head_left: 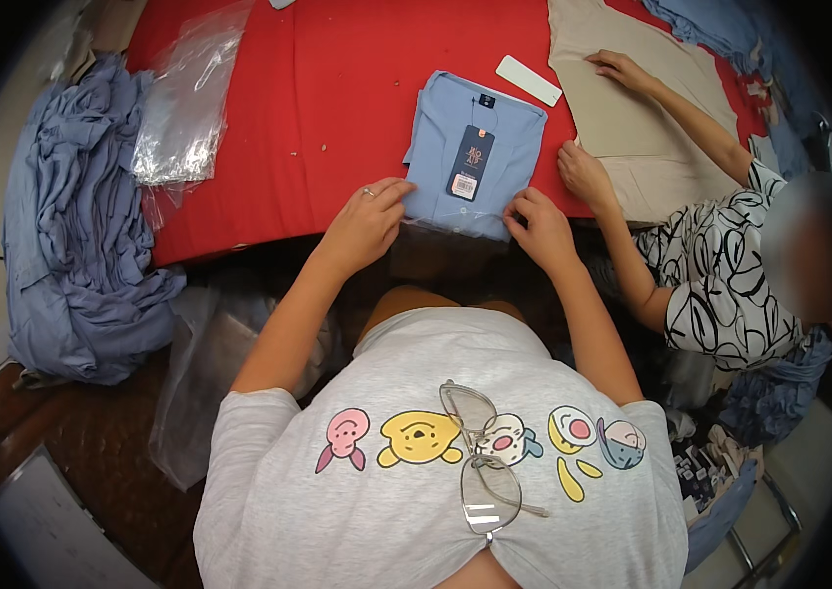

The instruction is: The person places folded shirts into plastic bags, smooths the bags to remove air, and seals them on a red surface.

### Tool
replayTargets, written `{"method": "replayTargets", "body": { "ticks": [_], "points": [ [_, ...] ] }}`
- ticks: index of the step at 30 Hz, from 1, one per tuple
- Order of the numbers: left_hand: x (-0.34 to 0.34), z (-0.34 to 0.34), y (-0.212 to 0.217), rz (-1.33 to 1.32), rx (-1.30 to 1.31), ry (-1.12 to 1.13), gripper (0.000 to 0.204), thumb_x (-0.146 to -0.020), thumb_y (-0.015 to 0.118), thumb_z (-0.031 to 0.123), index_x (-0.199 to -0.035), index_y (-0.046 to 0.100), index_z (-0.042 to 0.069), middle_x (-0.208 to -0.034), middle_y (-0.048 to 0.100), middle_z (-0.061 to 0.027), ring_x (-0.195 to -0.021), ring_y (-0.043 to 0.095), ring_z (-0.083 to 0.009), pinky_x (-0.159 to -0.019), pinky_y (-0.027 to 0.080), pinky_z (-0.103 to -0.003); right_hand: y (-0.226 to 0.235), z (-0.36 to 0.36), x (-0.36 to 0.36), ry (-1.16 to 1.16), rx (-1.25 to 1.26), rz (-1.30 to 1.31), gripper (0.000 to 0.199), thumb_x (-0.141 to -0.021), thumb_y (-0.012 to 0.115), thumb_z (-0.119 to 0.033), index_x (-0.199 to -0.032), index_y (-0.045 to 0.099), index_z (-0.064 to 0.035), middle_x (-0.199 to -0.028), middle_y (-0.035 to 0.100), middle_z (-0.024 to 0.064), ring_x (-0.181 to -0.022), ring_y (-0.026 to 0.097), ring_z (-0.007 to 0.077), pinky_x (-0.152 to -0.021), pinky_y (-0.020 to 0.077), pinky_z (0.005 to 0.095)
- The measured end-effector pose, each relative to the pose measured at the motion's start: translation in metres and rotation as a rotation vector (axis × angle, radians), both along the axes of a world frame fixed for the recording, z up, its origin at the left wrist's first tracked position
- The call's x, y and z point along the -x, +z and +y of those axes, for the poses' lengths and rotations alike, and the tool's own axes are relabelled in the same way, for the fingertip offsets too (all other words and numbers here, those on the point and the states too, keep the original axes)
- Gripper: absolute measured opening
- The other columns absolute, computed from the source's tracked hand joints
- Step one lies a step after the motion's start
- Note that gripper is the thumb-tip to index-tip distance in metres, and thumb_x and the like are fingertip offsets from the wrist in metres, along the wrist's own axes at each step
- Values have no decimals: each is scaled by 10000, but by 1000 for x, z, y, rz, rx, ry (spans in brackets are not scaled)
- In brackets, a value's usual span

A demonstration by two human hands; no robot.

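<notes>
A folded light-blue shirt [509, 137] lies at the near edge of the red-covered table, a clear plastic bag [440, 218] about its lower end. On its front rests a dark hang tag [472, 162] with a white label. My left hand [369, 224] is at the shirt's lower left side, fingers closed on its edge or the plastic there. At the lower right corner, my right hand [538, 226] pinches the plastic, thumb against the fingers. How far the bag reaches over the shirt is hard to see.
A co-worker at the right spreads both hands [592, 177] near a beige garment [651, 108]. A white card strip [528, 80] lies between us. Clear plastic bags [190, 108] are stacked on the left, beside a big heap of blue garments [77, 216]. Red cloth [327, 88] covers the table.
</notes>
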State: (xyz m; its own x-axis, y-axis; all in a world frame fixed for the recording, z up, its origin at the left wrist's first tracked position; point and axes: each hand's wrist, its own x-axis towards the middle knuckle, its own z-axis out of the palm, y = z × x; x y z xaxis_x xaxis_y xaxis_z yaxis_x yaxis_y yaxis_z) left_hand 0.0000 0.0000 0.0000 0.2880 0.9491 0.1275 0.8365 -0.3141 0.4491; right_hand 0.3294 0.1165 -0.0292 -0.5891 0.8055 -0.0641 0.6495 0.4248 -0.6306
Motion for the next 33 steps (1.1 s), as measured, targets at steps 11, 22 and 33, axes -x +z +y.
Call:
{"method": "replayTargets", "body": {
  "ticks": [11,22,33],
  "points": [
    [25,32,-37,-125,187,-49,141,-873,697,28,-1013,711,26,-1025,702,-156,-989,684,-407,-924,558,-493,16,-2,-1,51,-30,-10,110,-842,826,-94,-911,755,-45,-1052,698,82,-951,713,298,-823,580,404],
    [13,50,-27,-78,78,35,91,-892,716,29,-953,673,-23,-1162,660,-163,-1071,663,-395,-990,540,-487,10,-22,1,-132,-75,35,118,-853,827,-77,-935,760,-26,-1205,687,88,-956,711,281,-815,578,383],
    [-2,66,-17,-38,26,-57,146,-916,658,15,-1041,716,-34,-1389,653,-157,-1277,638,-378,-1090,512,-486,9,-6,2,-202,-170,41,105,-914,756,-80,-990,699,-36,-1141,723,104,-939,724,344,-818,585,437]
  ]
}}
